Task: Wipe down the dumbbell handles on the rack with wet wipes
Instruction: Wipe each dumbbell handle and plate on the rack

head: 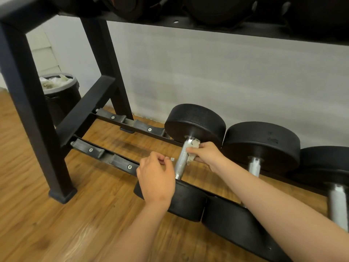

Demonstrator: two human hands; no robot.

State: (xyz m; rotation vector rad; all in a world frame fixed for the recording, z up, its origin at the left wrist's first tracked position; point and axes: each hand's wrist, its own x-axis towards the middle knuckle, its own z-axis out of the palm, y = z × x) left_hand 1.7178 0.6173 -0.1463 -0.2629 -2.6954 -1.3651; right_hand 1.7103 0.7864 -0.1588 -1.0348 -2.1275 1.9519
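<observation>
Three dumbbells (260,144) on one rack (34,110); right hand (205,154) clamps one wipe (194,143) on the nine-o'clock handle (180,163); left hand (156,176) curled, hold unclear; wood floor (37,214), one bin (60,95) at ten o'clock.

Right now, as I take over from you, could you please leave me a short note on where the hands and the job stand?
Right hand: grips a wet wipe against the far end of the leftmost dumbbell handle, by its rear head.
Left hand: hovers beside that handle's near end, fingers curled; whether it pinches anything is unclear.
Done: nothing shows which handles are finished.
Left: the rest of this handle, then probably the second dumbbell handle and third dumbbell handle to its right.
The bin behind the rack holds crumpled whitish waste.
</observation>
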